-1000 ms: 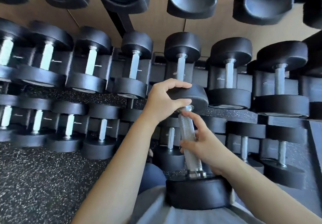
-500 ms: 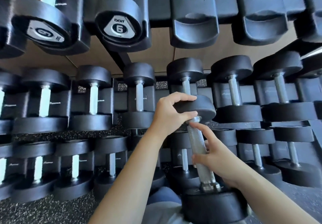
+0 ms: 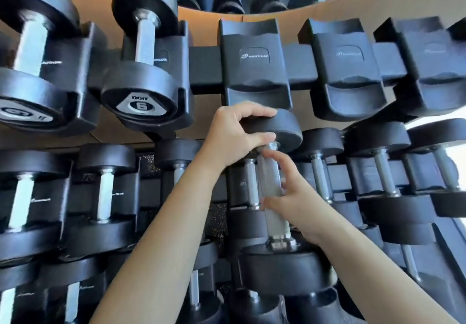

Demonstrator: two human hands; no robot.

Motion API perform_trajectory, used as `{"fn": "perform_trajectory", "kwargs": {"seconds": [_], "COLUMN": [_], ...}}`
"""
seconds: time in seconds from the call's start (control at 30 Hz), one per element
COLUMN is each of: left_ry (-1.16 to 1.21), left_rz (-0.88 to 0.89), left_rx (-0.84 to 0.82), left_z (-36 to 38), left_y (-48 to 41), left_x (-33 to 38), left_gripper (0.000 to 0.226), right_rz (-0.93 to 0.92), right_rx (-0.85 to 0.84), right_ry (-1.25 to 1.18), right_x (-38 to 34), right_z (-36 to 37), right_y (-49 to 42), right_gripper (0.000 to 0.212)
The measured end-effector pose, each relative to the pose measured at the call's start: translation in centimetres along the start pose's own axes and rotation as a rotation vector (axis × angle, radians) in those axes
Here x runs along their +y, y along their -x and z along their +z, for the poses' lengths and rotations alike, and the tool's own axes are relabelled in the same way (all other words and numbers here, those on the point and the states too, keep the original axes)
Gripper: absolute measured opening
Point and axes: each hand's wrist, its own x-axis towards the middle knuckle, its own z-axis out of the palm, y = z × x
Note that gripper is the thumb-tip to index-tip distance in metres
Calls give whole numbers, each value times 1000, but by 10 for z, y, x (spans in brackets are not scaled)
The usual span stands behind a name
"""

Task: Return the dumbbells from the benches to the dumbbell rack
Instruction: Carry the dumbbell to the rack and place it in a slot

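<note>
Where the two bare forearms enter from the lower edge and converge at centre frame, they carry a single black dumbbell [image 3: 276, 225] held almost upright, clear of the rack, in front of the middle tier. Its near head [image 3: 280, 270] lies lowest and closest to the camera, with the chrome knurled handle [image 3: 267, 177] rising away from it. The right hand [image 3: 295, 197] comes in from the lower right and wraps the handle: thumb on the left side, fingers curled round the right side, the index finger reaching up toward the far collar. The grip looks loose, and motion blur hides how firmly the fingers close. The left hand [image 3: 232, 137] comes in from the lower left with the wrist bent back. It clamps the far head [image 3: 285, 128] by its rim, fingers curled over the top edge and thumb pressed under the lower edge. This far head sits just below the lip of an unoccupied cradle [image 3: 254, 71] on the top tier of the dumbbell rack [image 3: 204, 71]; whether they touch cannot be told. Two further vacant cradles [image 3: 345, 71] stand to the right. To the left, a dumbbell marked 6 [image 3: 143, 71] occupies the adjacent cradle. Behind the hands, the middle-tier dumbbells [image 3: 106, 185] rest in their cradles, and a tan wall [image 3: 327, 13] backs the rack.
</note>
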Motion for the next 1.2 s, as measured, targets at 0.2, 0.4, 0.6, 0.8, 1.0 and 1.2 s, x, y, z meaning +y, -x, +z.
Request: {"fn": "perform_trajectory", "kwargs": {"seconds": [0.2,0.4,0.6,0.8,1.0,1.2], "left_ry": [-23,-25,-29,-9,-57,-47], "left_rz": [82,154,192,194,258,259], "left_rx": [24,71,111,135,155,167], "left_z": [-14,-25,-35,-40,-39,-38], "left_y": [-66,-118,-164,-200,-220,-235], "left_x": [5,6,-4,-11,-12,-13], "left_gripper": [34,35,36,36,39,43], "right_rz": [-107,-194,-222,-273,-286,-261], "right_rx": [34,39,55,76,112,136], "right_ry": [-35,-30,10,-30,-22,-8], "right_x": [-33,-63,-83,-98,-105,-111], "right_z": [-24,-45,-61,-69,-74,-76], "right_y": [-52,-98,-146,-185,-203,-217], "right_gripper": [77,75,71,71,68,67]}}
